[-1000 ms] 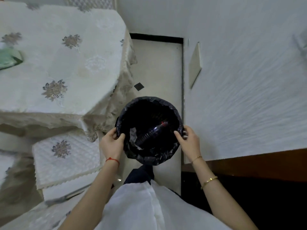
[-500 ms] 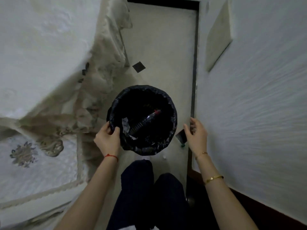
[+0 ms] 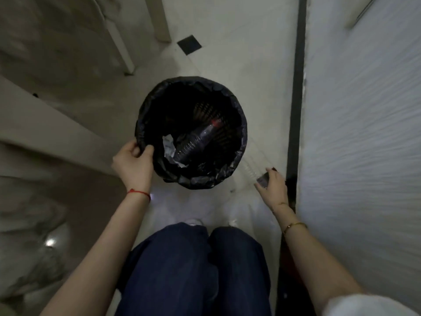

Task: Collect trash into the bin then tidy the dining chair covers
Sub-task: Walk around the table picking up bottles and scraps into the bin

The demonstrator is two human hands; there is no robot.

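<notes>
A round bin (image 3: 206,181) lined with a black bag stands on the pale floor in front of my knees. Inside it lie a dark plastic bottle with a red cap (image 3: 196,140) and a crumpled white paper (image 3: 168,144). My left hand (image 3: 133,163) pinches the liner at the bin's near-left rim. To the right of the bin, a clear plastic bottle (image 3: 250,171) lies on the floor by the wall. My right hand (image 3: 272,188) is down at its near end, fingers curled around it.
A draped cream tablecloth (image 3: 57,65) and a pale furniture leg (image 3: 121,49) fill the left. A white wall (image 3: 364,133) with a dark baseboard strip (image 3: 296,87) runs along the right. My legs in dark blue trousers (image 3: 193,270) are at the bottom.
My right hand has let go of the bin's rim and dropped to the bottle on the floor by the wall. The bin is lower, on the floor. My view has tilted downward.
</notes>
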